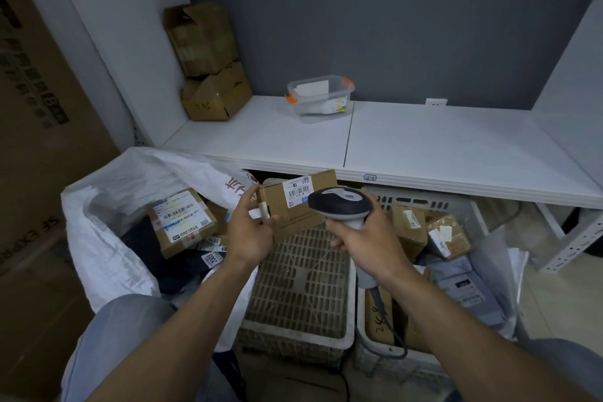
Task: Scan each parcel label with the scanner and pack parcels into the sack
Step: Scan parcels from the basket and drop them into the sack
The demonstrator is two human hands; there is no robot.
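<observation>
A person, seen from their own head looking down, is holding a small brown cardboard parcel (295,217) in front of them, above a white plastic lattice basket (293,287) sitting on the floor. Their left hand (249,232) is gripping the parcel's left end, with the thumb curling over the near face and the fingers wrapping behind it. A white barcode label (297,190) is showing on the parcel's top, facing upward. Their right hand (368,238) is closing firmly around the handle of a grey and black handheld scanner (339,202), whose rounded head is sitting just beside the label and overlapping the parcel's right side; whether it is touching the cardboard is hard to tell from this angle. A dark cable is hanging down from the scanner's handle. To the left, a large white woven sack (107,238) is standing open on the floor, and a labelled brown cardboard box (181,222) is lying inside it among dark bags. To the right, a second white basket (424,201) is holding more brown parcels, with grey plastic mailers lying near it. Behind the hands, a long white shelf (424,147) is carrying a clear plastic tub with orange clips (321,98) and, at its left end, two worn brown cartons (208,62) stacked one on the other.
</observation>
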